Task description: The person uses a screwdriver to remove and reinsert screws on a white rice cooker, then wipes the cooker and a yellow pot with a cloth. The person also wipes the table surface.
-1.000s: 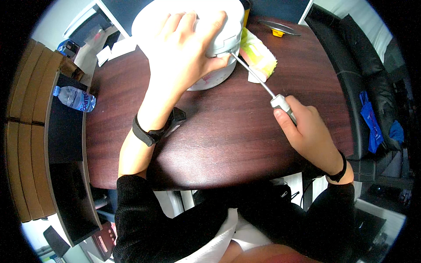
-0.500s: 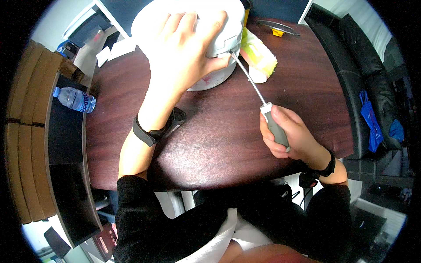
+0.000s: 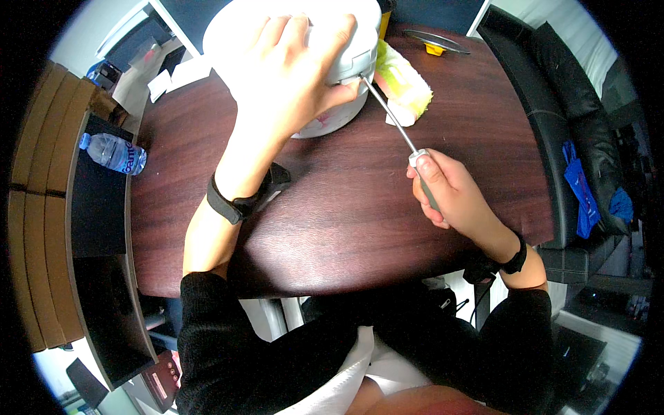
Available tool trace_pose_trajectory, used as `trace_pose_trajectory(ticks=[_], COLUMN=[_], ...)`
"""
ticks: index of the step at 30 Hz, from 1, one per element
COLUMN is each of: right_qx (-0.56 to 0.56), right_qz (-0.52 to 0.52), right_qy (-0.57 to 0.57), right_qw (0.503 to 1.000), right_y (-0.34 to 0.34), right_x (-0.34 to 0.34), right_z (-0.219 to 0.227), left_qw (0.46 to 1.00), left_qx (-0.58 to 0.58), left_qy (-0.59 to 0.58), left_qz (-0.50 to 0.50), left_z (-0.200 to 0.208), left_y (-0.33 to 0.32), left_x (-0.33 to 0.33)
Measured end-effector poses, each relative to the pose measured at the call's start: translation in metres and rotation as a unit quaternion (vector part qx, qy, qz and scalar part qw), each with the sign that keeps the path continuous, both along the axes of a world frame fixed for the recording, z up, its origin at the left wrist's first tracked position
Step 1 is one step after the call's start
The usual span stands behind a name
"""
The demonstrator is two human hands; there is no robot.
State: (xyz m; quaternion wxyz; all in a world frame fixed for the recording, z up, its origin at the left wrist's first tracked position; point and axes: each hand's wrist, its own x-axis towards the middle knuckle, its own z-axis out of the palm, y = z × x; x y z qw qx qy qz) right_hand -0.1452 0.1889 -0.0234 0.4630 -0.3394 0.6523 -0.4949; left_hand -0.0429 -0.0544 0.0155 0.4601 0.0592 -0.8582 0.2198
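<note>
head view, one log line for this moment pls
left hand: spread on white device | right hand: gripping screwdriver | tip: at device's side

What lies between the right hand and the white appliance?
In the head view, a screwdriver's metal shaft spans from the right hand to the white appliance, with brown tabletop and a fluffy yellow item behind it.

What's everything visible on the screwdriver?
The grey-handled screwdriver with a white collar and long, straight, shiny metal-looking shaft slants up and left above the dark brown wood-look table. The right hand wraps its handle. The far end meets the white plastic-looking appliance near the left hand; the tip is hidden.
</note>
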Motion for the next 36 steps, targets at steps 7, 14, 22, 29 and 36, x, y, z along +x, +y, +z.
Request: trace_pose_trajectory(ticks=[7, 14, 22, 29, 36], right_qx=[-0.086, -0.031, 0.002, 0.070, 0.094], right_qz=[-0.052, 0.044, 0.027, 0.007, 0.002], right_qy=[0.376, -0.200, -0.265, -0.121, 0.008], right_qw=[0.921, 0.978, 0.964, 0.990, 0.996], right_y=[-0.006, 0.001, -0.016, -0.027, -0.028], right_x=[-0.004, -0.015, -0.003, -0.016, -0.034], right_z=[-0.018, -0.011, -0.009, -0.008, -0.003], left_qw=[1.000, 1.000, 1.000, 0.989, 0.990], left_qx=[0.013, 0.013, -0.020, 0.128, 0.121], left_qy=[-0.010, -0.018, -0.020, -0.071, -0.071], left_qz=[0.008, 0.014, 0.014, -0.012, 0.006], left_z=[0.001, 0.001, 0.005, 0.001, 0.001], left_y=[0.001, 0.001, 0.005, 0.009, 0.011], left_x=[0.000, 0.003, 0.001, 0.009, 0.009])
